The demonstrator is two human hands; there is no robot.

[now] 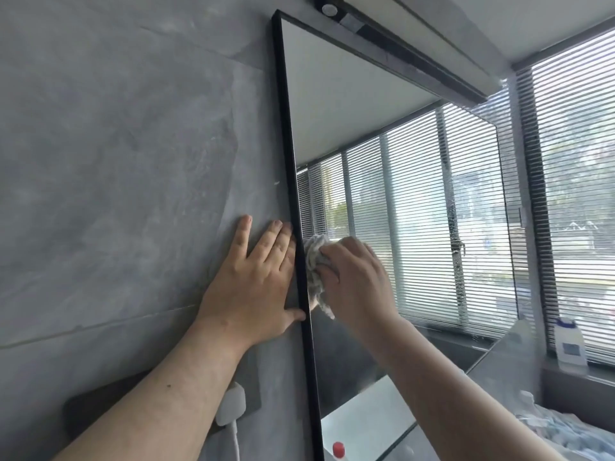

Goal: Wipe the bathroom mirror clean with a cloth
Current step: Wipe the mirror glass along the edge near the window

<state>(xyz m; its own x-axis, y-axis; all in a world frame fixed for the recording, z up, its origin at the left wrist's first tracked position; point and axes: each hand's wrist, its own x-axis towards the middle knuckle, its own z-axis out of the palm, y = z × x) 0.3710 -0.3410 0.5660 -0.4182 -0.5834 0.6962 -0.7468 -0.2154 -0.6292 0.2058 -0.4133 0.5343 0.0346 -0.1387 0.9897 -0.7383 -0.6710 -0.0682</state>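
Note:
A tall mirror (382,134) with a thin black frame hangs on a grey stone-look wall and reflects window blinds. My right hand (356,281) grips a crumpled pale grey cloth (314,261) and presses it against the glass just inside the left frame edge. My left hand (253,284) lies flat on the wall beside the frame, fingers spread upward, thumb touching the frame. Streaks of droplets run down the mirror's right part.
A white plug (231,404) with a cable sits in a dark wall socket below my left forearm. A white bottle (570,344) stands on the window sill at right. A red-capped bottle (338,449) shows at the bottom. Window blinds (579,168) fill the right side.

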